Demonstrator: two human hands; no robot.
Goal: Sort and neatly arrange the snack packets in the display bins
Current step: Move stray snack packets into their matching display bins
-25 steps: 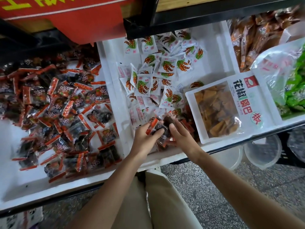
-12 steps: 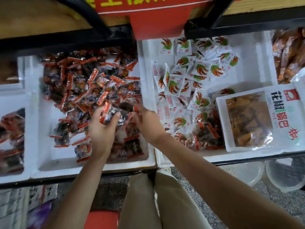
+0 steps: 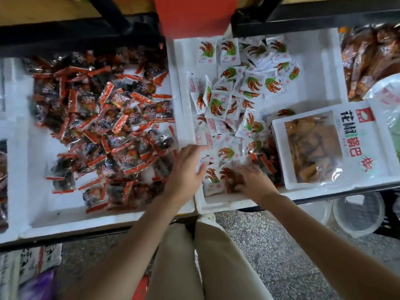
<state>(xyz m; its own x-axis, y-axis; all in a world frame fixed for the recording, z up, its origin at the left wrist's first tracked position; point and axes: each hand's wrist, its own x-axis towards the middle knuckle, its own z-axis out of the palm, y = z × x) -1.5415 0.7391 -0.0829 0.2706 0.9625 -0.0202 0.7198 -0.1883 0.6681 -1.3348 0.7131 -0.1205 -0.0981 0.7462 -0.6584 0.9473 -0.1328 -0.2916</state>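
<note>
Stall: white foam bins sit side by side on a black rack, with a red sign hanging over them.
Left bin: heaped with dark red packets, lying every which way.
Middle bin: a loose pile of white packets, with a few stray dark packets at its front right, just beside a large bag of crisps.
Left hand: over the wall between the two bins, fingers stretched out and holding nothing.
Right hand: down among the packets at the front of the middle bin, fingertips bent onto something dark. It's too blurred for me to tell whether it has hold of one.
Handling: these look light, small and glossy, so probably slippery and likely to slide off one another. The film is soft, the filling a firmer lump.
Where to hold: I'd pinch a stray by its flat sealed end, or scoop several against the palm.
Bin surface: smooth foam with low walls, easy to sweep packets along.
Underfoot: speckled stone floor, with clear tubs tucked beneath the rack.
</note>
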